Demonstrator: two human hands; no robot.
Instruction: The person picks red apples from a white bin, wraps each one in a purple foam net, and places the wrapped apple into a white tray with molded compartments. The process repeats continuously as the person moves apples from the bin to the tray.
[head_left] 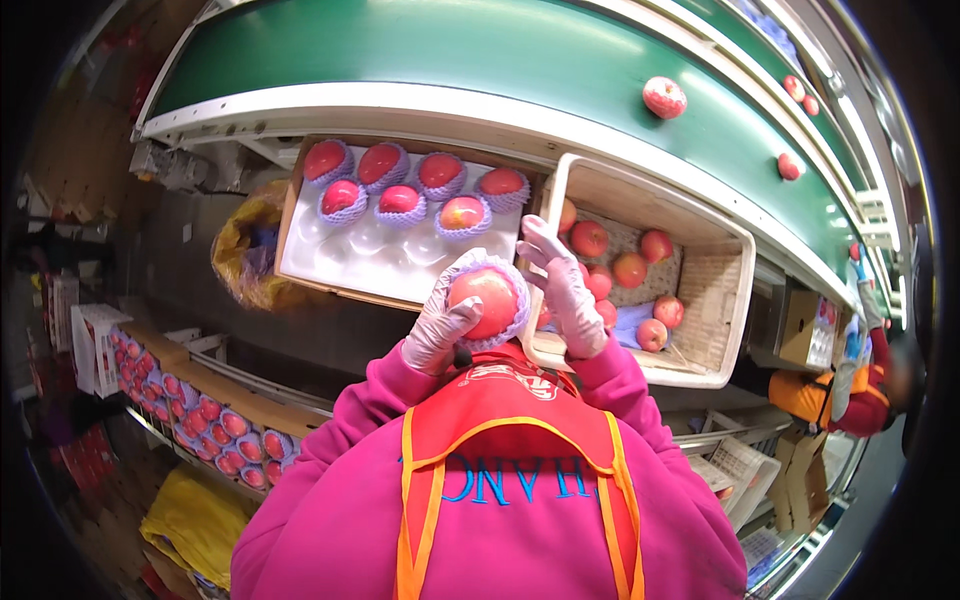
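Note:
My left hand (440, 330), in a pale thin glove, is closed around a large red apple (484, 303) wrapped in a lilac foam net. Close beside that apple, my gloved right hand (563, 285) is raised with its fingers apart and nothing visible in them. It overlaps the near left rim of a cream plastic crate (742, 290) holding several loose apples (629, 269). To the left, a box with a white moulded tray (330, 250) carries several netted apples (380, 166) in its far rows. Bare hollows show in its near part.
A green conveyor belt (450, 50) runs behind the box and crate, with a loose apple (665, 97) on it. More boxed apples (215, 435) stand at lower left. A yellow plastic bag (240, 245) lies left of the tray. Another person (862, 400) works at far right.

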